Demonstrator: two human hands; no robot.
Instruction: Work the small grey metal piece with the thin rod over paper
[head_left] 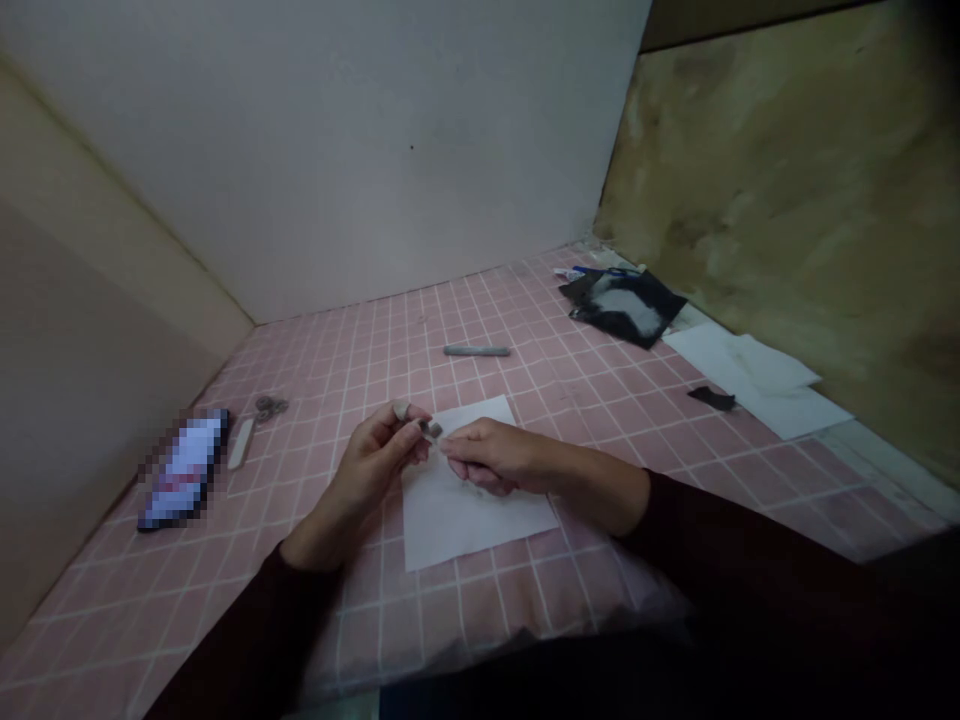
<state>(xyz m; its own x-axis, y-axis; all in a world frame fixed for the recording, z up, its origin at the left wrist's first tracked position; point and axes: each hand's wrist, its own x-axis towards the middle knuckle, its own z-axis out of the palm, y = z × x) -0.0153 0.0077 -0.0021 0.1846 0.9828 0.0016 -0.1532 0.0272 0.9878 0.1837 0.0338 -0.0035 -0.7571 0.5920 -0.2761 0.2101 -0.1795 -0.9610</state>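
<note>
Above a white sheet of paper (pixel 480 530), my left hand (pixel 375 455) is closed round a small grey-brown piece (pixel 434 429), pinched between thumb and fingers. A grey band (pixel 401 410) wraps one of its fingertips. Close by on the right, my right hand (pixel 499 455) is closed with thumb and forefinger pinched together, their tips almost at the small piece. Whatever lies in that pinch is too small to make out. Specks of dust or crumbs seem to lie on the paper under the right hand.
Beyond the paper lies a grey stick (pixel 476 351). On the left are a phone (pixel 184 470), a pale flat stick (pixel 241 443) and a small grey-brown clump (pixel 271 406). Dark sheets (pixel 652 325), white papers (pixel 795 410) and a black scrap (pixel 712 399) lie right, near the wall.
</note>
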